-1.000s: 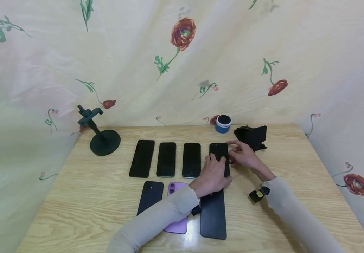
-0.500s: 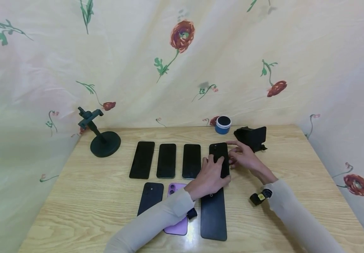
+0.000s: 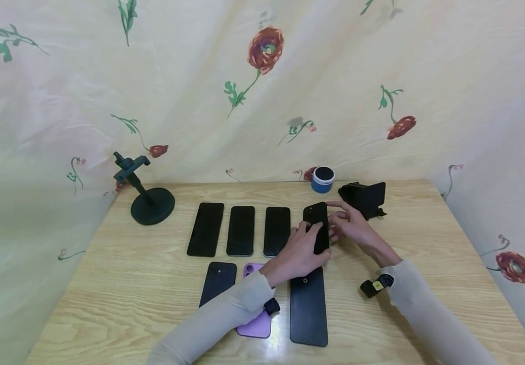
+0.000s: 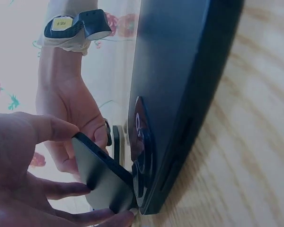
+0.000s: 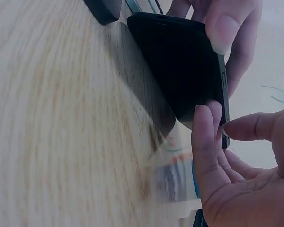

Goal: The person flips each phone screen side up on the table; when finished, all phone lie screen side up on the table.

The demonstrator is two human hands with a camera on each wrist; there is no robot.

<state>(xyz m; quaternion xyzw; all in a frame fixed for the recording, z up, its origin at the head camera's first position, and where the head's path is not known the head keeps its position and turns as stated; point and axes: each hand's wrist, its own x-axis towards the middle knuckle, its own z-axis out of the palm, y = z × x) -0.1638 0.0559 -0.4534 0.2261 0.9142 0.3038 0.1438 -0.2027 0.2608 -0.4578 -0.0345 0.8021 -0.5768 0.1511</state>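
A black phone stands tilted at the right end of the back row, its right edge lifted off the table in the right wrist view. My left hand grips it, thumb on the near right edge and fingers spread over its camera side. At its far right corner my right hand touches the edge with thumb and fingertips, seen in the right wrist view beside the dark screen. Just nearer lies a larger dark phone, back up, with its camera bump close to the held phone.
Three dark phones lie left in the back row. Nearer are a dark blue phone and a purple phone, partly under my left sleeve. A round-based stand, a blue speaker and a black folding stand stand at the back.
The black phone has tilted up on its right side from lying nearly flat. My left hand has shifted slightly left with it, while my right hand has stayed at its corner.
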